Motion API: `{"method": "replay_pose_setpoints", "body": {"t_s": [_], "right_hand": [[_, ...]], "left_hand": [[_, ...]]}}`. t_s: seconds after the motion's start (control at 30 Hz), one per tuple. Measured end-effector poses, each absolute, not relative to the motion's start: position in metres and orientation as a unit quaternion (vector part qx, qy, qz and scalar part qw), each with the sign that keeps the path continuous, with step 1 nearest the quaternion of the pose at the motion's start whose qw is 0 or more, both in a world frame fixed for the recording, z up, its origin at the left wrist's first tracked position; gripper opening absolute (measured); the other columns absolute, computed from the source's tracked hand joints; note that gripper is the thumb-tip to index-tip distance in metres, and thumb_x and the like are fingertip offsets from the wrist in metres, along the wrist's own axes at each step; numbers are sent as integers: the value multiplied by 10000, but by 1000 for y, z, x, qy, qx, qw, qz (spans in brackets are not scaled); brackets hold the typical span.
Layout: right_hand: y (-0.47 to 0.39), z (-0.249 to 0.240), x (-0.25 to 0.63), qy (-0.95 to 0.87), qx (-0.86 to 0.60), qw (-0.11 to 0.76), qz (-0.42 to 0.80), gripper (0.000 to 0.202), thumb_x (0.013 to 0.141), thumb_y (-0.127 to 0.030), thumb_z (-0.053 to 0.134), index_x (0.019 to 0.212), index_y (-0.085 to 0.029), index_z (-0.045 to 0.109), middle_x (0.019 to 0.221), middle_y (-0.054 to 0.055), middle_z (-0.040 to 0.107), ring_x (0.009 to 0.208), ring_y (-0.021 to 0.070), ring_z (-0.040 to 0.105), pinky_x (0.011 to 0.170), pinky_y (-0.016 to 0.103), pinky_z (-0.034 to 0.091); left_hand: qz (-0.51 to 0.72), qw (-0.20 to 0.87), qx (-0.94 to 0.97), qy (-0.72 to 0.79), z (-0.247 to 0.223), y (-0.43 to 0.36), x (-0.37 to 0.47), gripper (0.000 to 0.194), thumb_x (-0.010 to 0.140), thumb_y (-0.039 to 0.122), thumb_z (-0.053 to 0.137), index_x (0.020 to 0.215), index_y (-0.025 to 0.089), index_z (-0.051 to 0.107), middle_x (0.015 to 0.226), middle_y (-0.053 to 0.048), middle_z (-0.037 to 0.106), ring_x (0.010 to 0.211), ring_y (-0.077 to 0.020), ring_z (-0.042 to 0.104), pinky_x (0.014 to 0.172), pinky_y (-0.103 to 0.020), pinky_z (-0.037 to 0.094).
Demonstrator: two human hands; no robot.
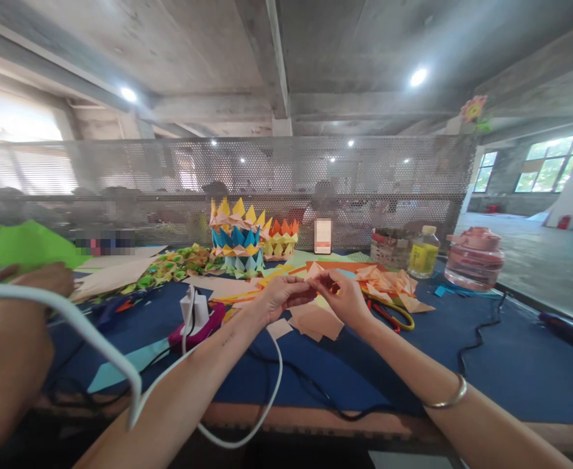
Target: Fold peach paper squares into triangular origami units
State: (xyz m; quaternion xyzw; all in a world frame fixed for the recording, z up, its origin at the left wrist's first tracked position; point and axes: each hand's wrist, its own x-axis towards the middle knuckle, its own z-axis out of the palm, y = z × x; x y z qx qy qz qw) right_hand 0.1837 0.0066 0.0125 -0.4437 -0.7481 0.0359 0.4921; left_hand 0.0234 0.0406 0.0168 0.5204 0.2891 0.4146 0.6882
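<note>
Above the middle of the table, my left hand (282, 298) and my right hand (344, 298) meet at the fingertips. Both pinch one small piece of folded peach paper (314, 270), mostly covered by the fingers. A silver bangle (450, 395) circles my right wrist. Just below the hands lie loose peach paper squares (318, 322). Beside my right hand, scissors with yellow and red handles (402, 317) rest on the table, near a heap of folded orange paper pieces (387, 281).
Paper crowns in layered colours (240, 238) stand behind, with a phone (322, 236) propped nearby. A yellow drink bottle (423, 253) and a pink-lidded jug (475, 258) are at right. A magenta power strip (198, 329) and cables lie left. A co-worker's hand (47, 280) touches green paper (35, 244).
</note>
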Motion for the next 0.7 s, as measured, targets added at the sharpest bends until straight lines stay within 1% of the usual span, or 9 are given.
{"method": "replay_pose_setpoints", "body": {"t_s": [0.1, 0.2, 0.27, 0.37, 0.57, 0.7], "right_hand": [[5, 15, 184, -754, -436, 491, 20, 212, 836, -362, 491, 872, -215, 639, 767, 40, 628, 718, 161, 558, 637, 269, 438], [2, 17, 183, -756, -427, 496, 17, 215, 833, -355, 501, 887, -229, 667, 785, 46, 641, 719, 164, 559, 651, 282, 446], [2, 17, 183, -752, -418, 509, 21, 216, 827, -355, 513, 889, -235, 681, 804, 50, 651, 732, 168, 567, 657, 287, 453], [3, 16, 183, -748, -409, 522, 27, 214, 823, -355, 522, 896, -245, 690, 818, 52, 655, 755, 175, 576, 662, 291, 462], [5, 15, 185, -754, -395, 524, 32, 188, 819, -295, 532, 901, -260, 698, 836, 47, 653, 784, 172, 586, 672, 284, 469], [4, 16, 184, -755, -399, 519, 33, 179, 807, -282, 545, 889, -263, 704, 844, 50, 659, 792, 181, 588, 673, 299, 474]], "left_hand": [[421, 688, 514, 292, 20, 37, 24, 44, 712, 134, 637, 715, 92, 649, 757, -98, 695, 743, -167, 663, 808, -291, 505], [420, 691, 511, 290, 22, 35, 24, 56, 732, 123, 606, 742, 94, 653, 756, -101, 698, 731, -166, 665, 805, -294, 504], [422, 697, 506, 284, 23, 36, 24, 71, 732, 113, 597, 769, 97, 656, 764, -99, 700, 733, -163, 665, 810, -292, 502], [426, 701, 499, 280, 22, 37, 23, 80, 729, 101, 583, 759, 95, 657, 766, -101, 701, 728, -158, 666, 811, -285, 502], [431, 696, 502, 280, 22, 38, 23, 93, 722, 110, 578, 757, 92, 661, 789, -104, 701, 740, -156, 665, 789, -265, 509], [437, 695, 492, 289, 23, 37, 24, 81, 709, 100, 584, 735, 94, 661, 791, -98, 702, 735, -151, 662, 766, -252, 518]]}}
